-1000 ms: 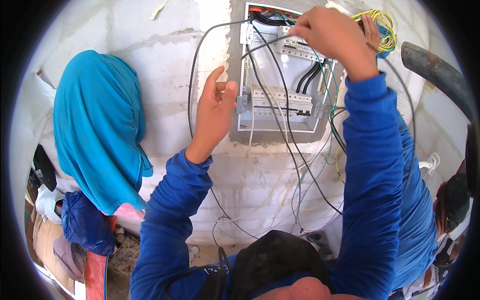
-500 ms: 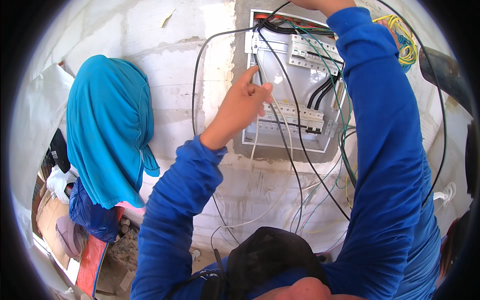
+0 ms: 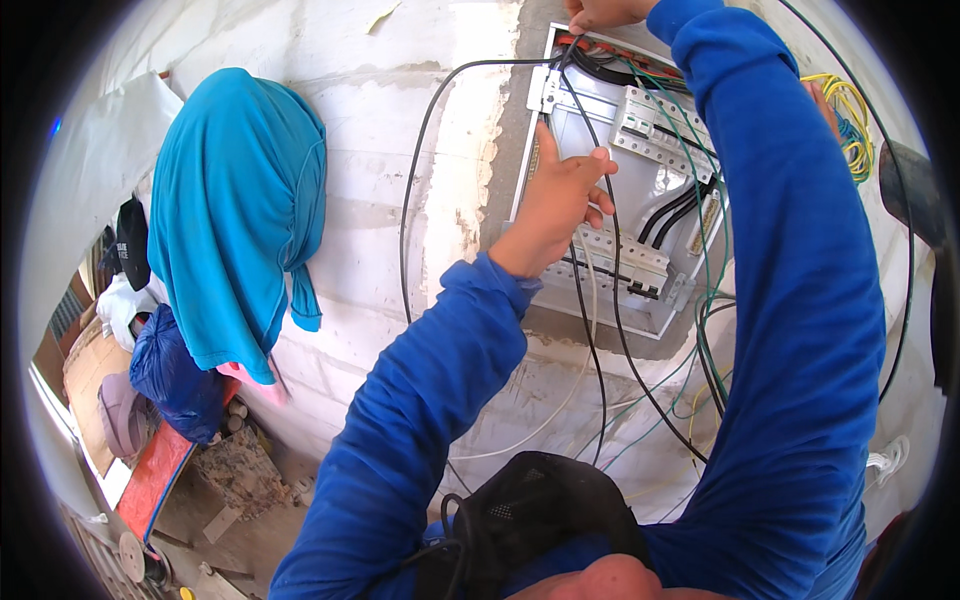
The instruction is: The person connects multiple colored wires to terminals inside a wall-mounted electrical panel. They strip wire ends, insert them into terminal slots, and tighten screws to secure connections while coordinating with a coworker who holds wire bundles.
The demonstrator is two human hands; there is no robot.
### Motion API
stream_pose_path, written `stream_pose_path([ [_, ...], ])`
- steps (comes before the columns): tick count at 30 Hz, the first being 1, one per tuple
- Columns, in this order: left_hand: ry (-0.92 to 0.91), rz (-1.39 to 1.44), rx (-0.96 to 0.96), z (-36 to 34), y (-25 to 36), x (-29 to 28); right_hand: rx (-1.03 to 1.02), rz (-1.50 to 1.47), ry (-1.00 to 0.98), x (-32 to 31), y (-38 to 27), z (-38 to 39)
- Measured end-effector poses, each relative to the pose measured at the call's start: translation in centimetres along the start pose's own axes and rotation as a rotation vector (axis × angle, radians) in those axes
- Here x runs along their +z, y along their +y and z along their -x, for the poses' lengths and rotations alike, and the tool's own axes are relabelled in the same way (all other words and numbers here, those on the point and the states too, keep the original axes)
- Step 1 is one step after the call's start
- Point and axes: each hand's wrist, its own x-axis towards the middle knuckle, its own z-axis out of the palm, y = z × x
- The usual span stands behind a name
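Note:
An electrical panel box [image 3: 650,325] with a white metal frame is set in the wall in front of me. My right hand [image 3: 610,12] pinches a black cable [image 3: 470,64] at the box's top left corner. My left hand [image 3: 565,195] is over the box's left side, index finger stretched up under a small white terminal block [image 3: 548,95], thumb out and other fingers loosely bent. Behind it run a white cable [image 3: 590,300] and more black cable. Rows of breakers, an upper row [image 3: 660,130] and a lower row [image 3: 630,262], sit inside the box.
A turquoise cloth [image 3: 235,220] hangs at the left. Below it lie a blue plastic bag [image 3: 180,370] and a red board [image 3: 155,480]. Yellow and green coiled wire [image 3: 850,120] hangs beyond my right sleeve. Loose green wires [image 3: 705,300] trail below the box.
My view has shifted, so the box appears further right. My right hand has come down closer to the box's top left corner. My left hand has turned, its thumb spread wider.

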Motion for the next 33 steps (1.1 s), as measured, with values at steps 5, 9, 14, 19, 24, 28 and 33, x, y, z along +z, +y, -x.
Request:
stream_pose_path([
  [5,0.069,0.072,-0.008,-1.8,-0.3,0.8,-0.088,0.045,0.008,0.0,0.6,0.3],
  [9,0.086,0.379,0.028,-3.1,-0.8,1.1,-0.106,0.066,0.015,-0.5,0.0,0.3],
  [14,0.01,0.85,0.129,-4.1,-1.1,2.1,-0.074,0.096,0.006,-1.5,-1.6,-0.2],
  [19,0.056,0.7,0.212,-3.5,-2.1,3.3,0.034,0.086,0.0,-1.5,-2.4,-0.2],
  [24,0.091,0.609,0.289,-4.1,-2.7,3.5,0.062,0.109,0.035,-0.5,-2.6,-0.2],
  [28,0.12,0.543,0.318,-4.7,-2.7,4.0,0.07,0.142,0.169,0.6,-3.0,0.0],
  [33,0.151,0.458,0.287,-4.2,-2.4,4.9,0.193,0.085,0.232,2.9,-3.5,0.9],
])
